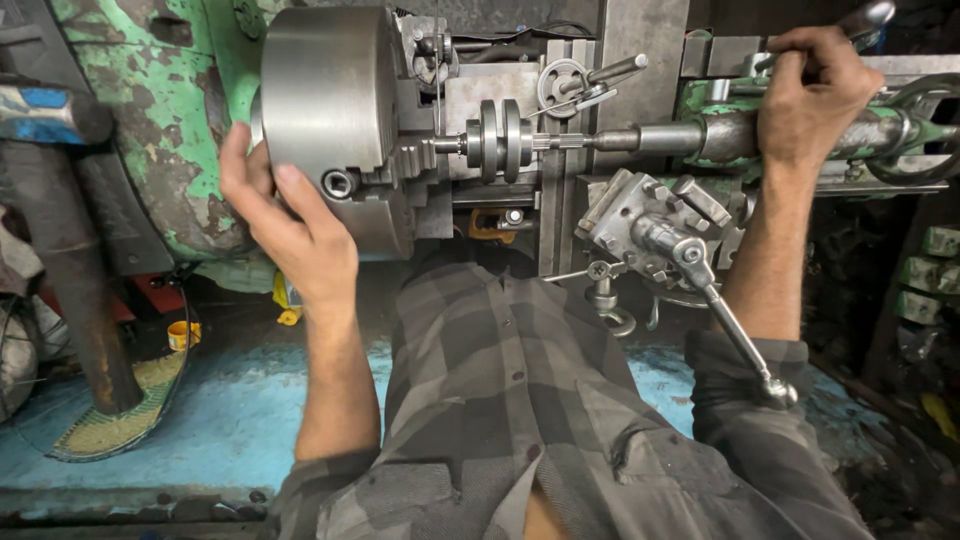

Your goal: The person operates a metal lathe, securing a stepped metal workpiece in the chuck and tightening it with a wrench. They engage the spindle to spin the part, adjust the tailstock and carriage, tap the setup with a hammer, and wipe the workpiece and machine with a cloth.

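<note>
My left hand (285, 225) rests on the rim of a large grey lathe chuck (330, 95), fingers spread around its lower left edge. A small grooved metal workpiece (497, 138) is clamped in the chuck jaws and meets the tailstock spindle (690, 135) from the right. My right hand (815, 95) is closed over a lever (865, 18) on top of the tailstock.
A tool post (650, 215) with a long chrome wrench handle (740, 335) stands in front of me. The worn green headstock (165, 110) is at left, a dark post (70, 280) beside it. A handwheel (925, 120) sits at the far right. Blue floor lies below.
</note>
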